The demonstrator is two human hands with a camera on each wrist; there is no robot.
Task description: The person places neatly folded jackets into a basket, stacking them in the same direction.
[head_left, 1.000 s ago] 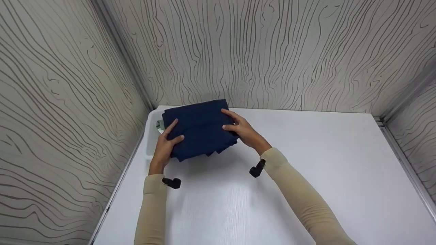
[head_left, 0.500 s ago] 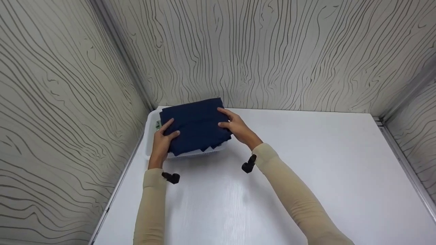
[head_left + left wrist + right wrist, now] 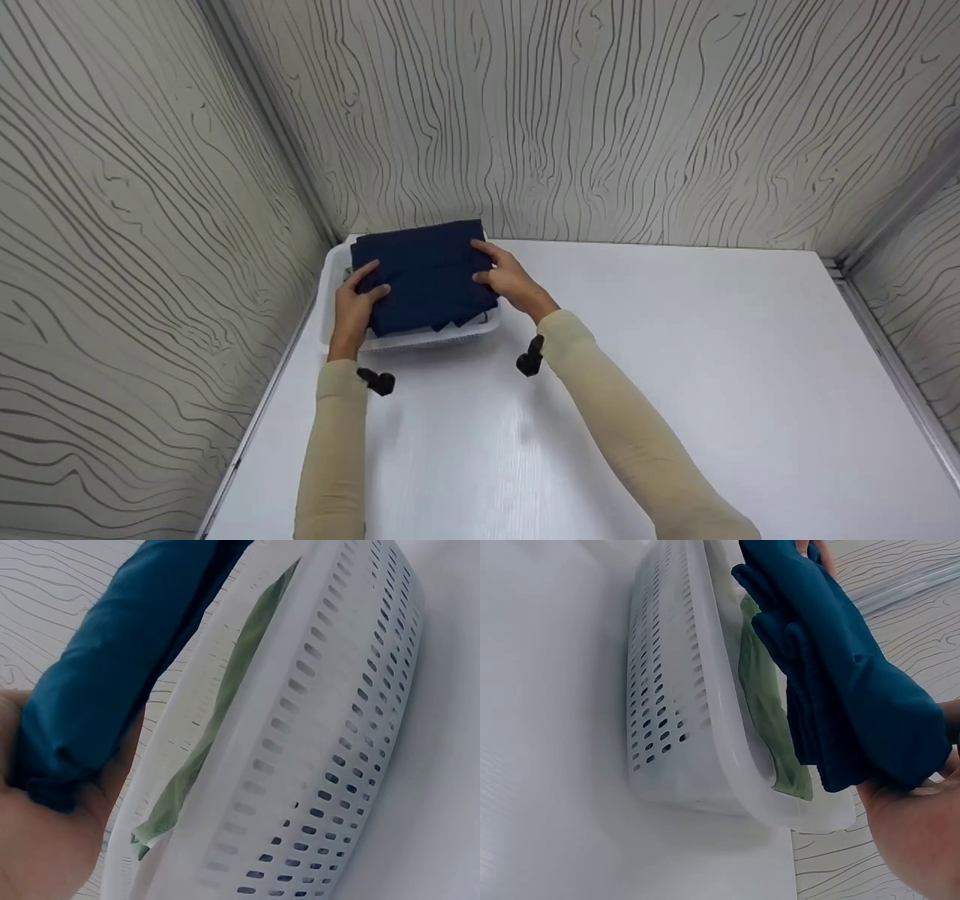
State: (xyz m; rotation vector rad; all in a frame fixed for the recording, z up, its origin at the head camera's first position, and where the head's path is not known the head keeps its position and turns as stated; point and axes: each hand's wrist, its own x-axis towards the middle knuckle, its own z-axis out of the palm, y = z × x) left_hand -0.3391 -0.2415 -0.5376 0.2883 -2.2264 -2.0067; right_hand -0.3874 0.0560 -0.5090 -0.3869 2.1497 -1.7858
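Observation:
A folded navy blue cloth (image 3: 427, 277), several layers thick, is held by both hands just above the white basket (image 3: 420, 342). My left hand (image 3: 352, 311) grips its left end, thumb on top and other fingers partly hidden beneath. At the right end, my right hand (image 3: 514, 281) holds it the same way. In the left wrist view the navy cloth (image 3: 120, 660) stands apart from the basket's rim (image 3: 255, 716). A green cloth (image 3: 236, 686) lies inside the basket; the right wrist view shows this green cloth (image 3: 763, 694) below the navy layers.
The basket has slotted, perforated sides and stands at the back left corner of the white table (image 3: 675, 360). A wood-grain patterned wall (image 3: 562, 127) rises behind it, and another patterned wall (image 3: 150, 262) stands close on the left.
Both hands have carried the navy cloth a little left and away from me, over the basket. More of the basket's front rim shows now. The grip has not changed.

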